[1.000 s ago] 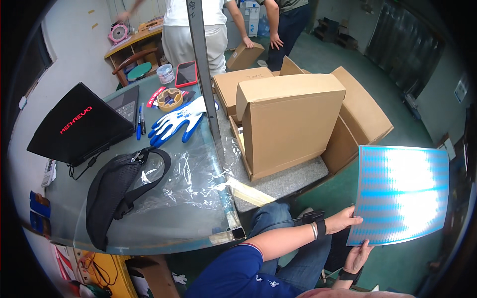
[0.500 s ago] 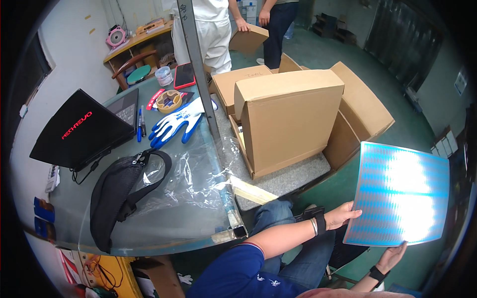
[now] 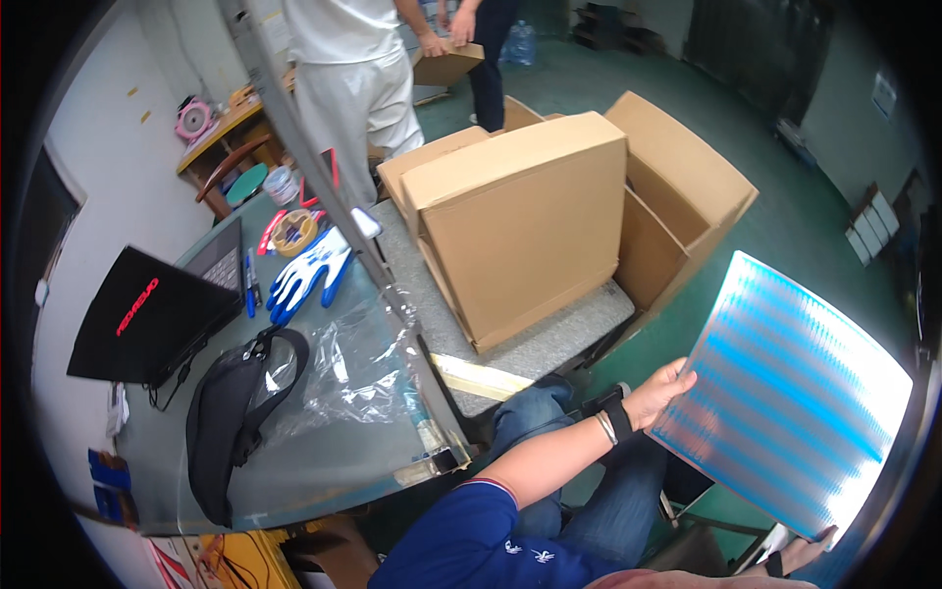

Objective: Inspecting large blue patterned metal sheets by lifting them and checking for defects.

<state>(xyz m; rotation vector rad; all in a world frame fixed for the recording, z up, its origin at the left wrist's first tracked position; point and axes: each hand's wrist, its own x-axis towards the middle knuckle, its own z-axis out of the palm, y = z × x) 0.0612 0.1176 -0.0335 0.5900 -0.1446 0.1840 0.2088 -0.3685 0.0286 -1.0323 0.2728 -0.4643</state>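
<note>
A thin square sheet (image 3: 785,393), silvery and glossy with blue stripes in rows, is held up at my right. My left hand (image 3: 662,395) grips its left edge, thumb on the face turned to me. At the lower right corner my right hand (image 3: 807,554) pinches the bottom edge, its fingers partly hidden behind the sheet. Bright glare washes out the sheet's right side. Left of it, a big cardboard box (image 3: 525,231) stands on end on a grey stone-like top (image 3: 589,316), apart from my hands.
An open carton (image 3: 687,187) stands behind the box. On the left table (image 3: 324,466) are a laptop (image 3: 147,314), black waist bag (image 3: 226,422), clear plastic film (image 3: 343,368), work glove (image 3: 312,275) and tape roll (image 3: 293,234). A metal post (image 3: 314,147) rises there. Two people handle a carton (image 3: 448,67) beyond.
The sheet has turned clockwise and tilted, its lower right corner now farther down. My right hand has moved down and right with it. The whole view has shifted slightly.
</note>
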